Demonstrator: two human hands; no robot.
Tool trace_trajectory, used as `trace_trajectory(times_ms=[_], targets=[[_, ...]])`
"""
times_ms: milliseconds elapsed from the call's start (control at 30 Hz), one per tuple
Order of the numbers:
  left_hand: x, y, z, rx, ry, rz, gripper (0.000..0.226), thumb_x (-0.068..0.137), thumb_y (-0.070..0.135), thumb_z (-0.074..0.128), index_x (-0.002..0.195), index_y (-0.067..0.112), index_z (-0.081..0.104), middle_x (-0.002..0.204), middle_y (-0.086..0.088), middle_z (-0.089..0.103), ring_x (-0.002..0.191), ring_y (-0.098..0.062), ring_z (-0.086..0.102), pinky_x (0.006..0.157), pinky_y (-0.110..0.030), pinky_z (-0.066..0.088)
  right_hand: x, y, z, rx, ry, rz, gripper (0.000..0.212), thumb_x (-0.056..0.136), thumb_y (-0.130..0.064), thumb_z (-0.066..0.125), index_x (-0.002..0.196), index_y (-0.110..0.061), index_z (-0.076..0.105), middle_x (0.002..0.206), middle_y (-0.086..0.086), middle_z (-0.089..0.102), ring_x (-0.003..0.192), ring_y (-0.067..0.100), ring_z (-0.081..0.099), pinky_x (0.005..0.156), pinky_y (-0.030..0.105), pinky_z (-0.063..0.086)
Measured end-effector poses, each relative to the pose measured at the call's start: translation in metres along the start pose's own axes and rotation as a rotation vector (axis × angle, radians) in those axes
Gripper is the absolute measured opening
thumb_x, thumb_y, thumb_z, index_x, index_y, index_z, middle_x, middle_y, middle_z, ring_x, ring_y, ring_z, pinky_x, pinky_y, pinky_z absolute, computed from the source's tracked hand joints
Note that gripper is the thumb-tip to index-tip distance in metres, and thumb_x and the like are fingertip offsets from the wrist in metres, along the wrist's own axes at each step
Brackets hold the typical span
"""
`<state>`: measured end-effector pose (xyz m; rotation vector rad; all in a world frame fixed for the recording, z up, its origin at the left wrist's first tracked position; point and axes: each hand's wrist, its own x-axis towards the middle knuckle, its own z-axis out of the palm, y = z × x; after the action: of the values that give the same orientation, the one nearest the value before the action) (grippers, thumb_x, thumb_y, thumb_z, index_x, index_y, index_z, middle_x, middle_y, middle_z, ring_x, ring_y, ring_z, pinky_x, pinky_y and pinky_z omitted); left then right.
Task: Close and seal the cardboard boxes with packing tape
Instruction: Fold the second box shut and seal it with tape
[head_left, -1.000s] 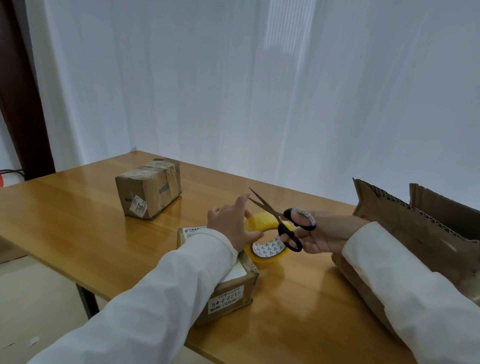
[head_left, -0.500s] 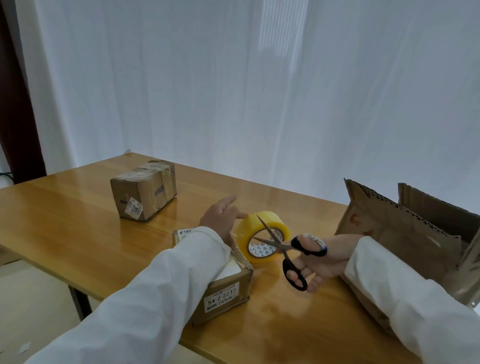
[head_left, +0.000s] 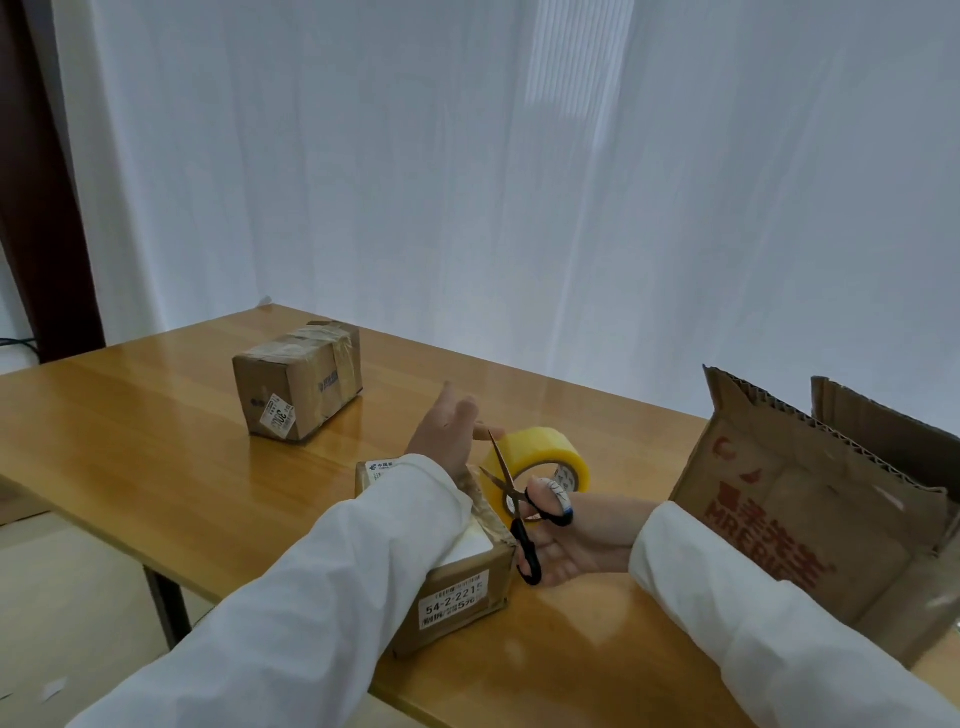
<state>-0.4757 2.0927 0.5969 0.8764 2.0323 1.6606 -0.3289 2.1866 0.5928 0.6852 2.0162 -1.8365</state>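
Note:
A small cardboard box (head_left: 457, 603) with white labels lies under my left forearm near the table's front edge. My left hand (head_left: 444, 431) hovers above its far end with fingers straight, holding nothing. Just right of the box stands a roll of yellow packing tape (head_left: 540, 454) on its edge. My right hand (head_left: 576, 535) grips black-handled scissors (head_left: 514, 512), blades parted and pointing up in front of the roll. A taped small box (head_left: 298, 387) sits farther back on the left.
A large open cardboard box (head_left: 810, 499) with red print stands at the right, flaps up. The wooden table (head_left: 130, 441) ends at a front edge on the left, with floor below. A white curtain hangs behind.
My right hand has brought the scissors down and toward me, from above the roll to beside the near box. My left hand has let go of the roll and opened.

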Motion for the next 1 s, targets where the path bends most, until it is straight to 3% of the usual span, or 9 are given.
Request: trace_trajectory(times_ms=[67,133,200,333,467,600,800,900,1000], targets=[[-0.003,0.002,-0.001,-0.016,0.039,0.001,0.062,0.098,0.033,0.028,0.152,0.019,-0.001,0.109,0.000,0.070,0.107,-0.006,0.051,0.084,-0.013,0.030,0.003,0.000,0.006,-0.003,0.069,-0.042,0.045,0.089,-0.057,0.048,0.104,-0.014,0.052,0.091,0.007,0.063,0.071,0.015,0.062,0.077,0.030,0.052],[-0.005,0.003,-0.003,-0.040,0.106,0.023,0.068,0.095,0.035,0.031,0.152,0.021,-0.004,0.122,0.002,0.062,0.108,-0.011,0.050,0.084,-0.019,0.028,0.006,0.002,0.009,0.028,0.128,-0.099,0.038,0.094,-0.046,0.048,0.108,-0.011,0.053,0.091,0.009,0.062,0.067,0.015,0.062,0.078,0.032,0.053],[-0.005,0.002,-0.003,-0.057,0.212,0.060,0.062,0.098,0.026,0.032,0.152,0.019,0.001,0.106,0.011,0.058,0.091,-0.007,0.051,0.079,-0.023,0.032,0.008,0.003,0.008,0.035,0.155,-0.139,0.029,0.095,-0.040,0.051,0.099,-0.011,0.051,0.079,0.005,0.059,0.063,0.014,0.058,0.072,0.030,0.052],[-0.003,-0.001,-0.003,0.028,0.388,0.062,0.051,0.097,0.019,0.033,0.146,0.014,0.021,0.124,-0.001,0.058,0.107,-0.022,0.053,0.103,-0.041,0.034,0.003,-0.003,0.010,-0.063,0.217,-0.167,0.033,0.093,-0.046,0.051,0.081,-0.016,0.047,0.059,-0.004,0.057,0.052,0.009,0.050,0.056,0.022,0.043],[0.000,-0.003,-0.002,0.140,0.414,0.021,0.041,0.097,0.020,0.034,0.139,0.015,0.031,0.105,0.005,0.057,0.108,-0.023,0.054,0.110,-0.046,0.023,-0.006,-0.008,0.012,-0.168,0.204,-0.109,0.043,0.090,-0.057,0.045,0.089,-0.014,0.050,0.063,-0.002,0.058,0.053,0.010,0.054,0.053,0.023,0.049],[0.002,-0.004,-0.001,0.236,0.338,-0.002,0.038,0.097,0.019,0.034,0.135,0.014,0.034,0.103,0.008,0.051,0.110,-0.022,0.053,0.110,-0.040,0.020,-0.010,-0.012,0.004,-0.053,0.037,0.002,0.098,0.062,-0.082,0.033,0.138,-0.020,0.032,0.087,0.008,0.063,0.084,0.019,0.065,0.069,0.040,0.056],[0.002,-0.006,0.002,0.502,0.238,-0.027,0.039,0.093,0.029,0.038,0.131,0.019,0.038,0.121,0.004,0.056,0.112,-0.018,0.052,0.107,-0.040,0.020,-0.039,-0.035,-0.028,0.005,0.058,-0.164,0.128,0.013,-0.087,0.068,0.120,-0.019,0.046,0.079,0.010,0.068,0.078,0.024,0.068,0.065,0.038,0.057],[-0.003,-0.007,0.003,0.983,0.105,-0.127,0.051,0.091,0.047,0.035,0.133,0.020,0.040,0.132,-0.002,0.049,0.126,-0.024,0.039,0.110,-0.053,0.009,-0.050,-0.048,-0.032,-0.033,0.139,-0.232,0.113,0.032,-0.082,0.073,0.120,-0.015,0.050,0.077,0.010,0.067,0.074,0.023,0.067,0.064,0.037,0.056],[-0.006,-0.004,0.003,1.139,-0.055,-0.278,0.062,0.087,0.060,0.031,0.135,0.022,0.042,0.138,-0.004,0.046,0.135,-0.028,0.029,0.108,-0.064,-0.002,-0.033,-0.062,-0.055,0.017,0.578,-0.351,0.046,0.090,-0.043,0.057,0.116,-0.005,0.052,0.066,0.007,0.065,0.068,0.020,0.060,0.067,0.033,0.049]])
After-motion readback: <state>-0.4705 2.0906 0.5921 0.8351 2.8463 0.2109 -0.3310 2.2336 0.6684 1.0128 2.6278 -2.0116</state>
